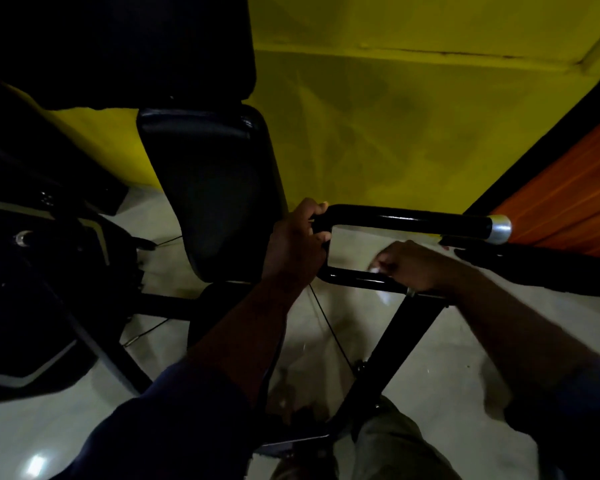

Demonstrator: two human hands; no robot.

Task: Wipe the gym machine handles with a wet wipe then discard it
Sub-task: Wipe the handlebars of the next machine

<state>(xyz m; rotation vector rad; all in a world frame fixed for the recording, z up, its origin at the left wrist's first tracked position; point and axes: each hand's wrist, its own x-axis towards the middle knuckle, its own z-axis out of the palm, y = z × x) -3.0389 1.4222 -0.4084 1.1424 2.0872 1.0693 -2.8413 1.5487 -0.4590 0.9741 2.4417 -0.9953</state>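
A black U-shaped machine handle [406,221] runs across the middle of the head view, its upper bar ending in a silver cap [499,229] at the right. My left hand [297,245] grips the curved left bend of the handle. On the lower bar [354,279], my right hand [413,265] is closed around the bar with a white wet wipe [374,269] showing at the fingers. The right hand is blurred, so little of the wipe shows.
A black padded backrest [215,192] stands left of the handle, with a darker pad above it. A black frame strut [385,355] slopes down from the lower bar. Yellow wall [395,126] behind, orange panel [568,202] at right, pale floor [447,358] below. Thin cables cross the floor.
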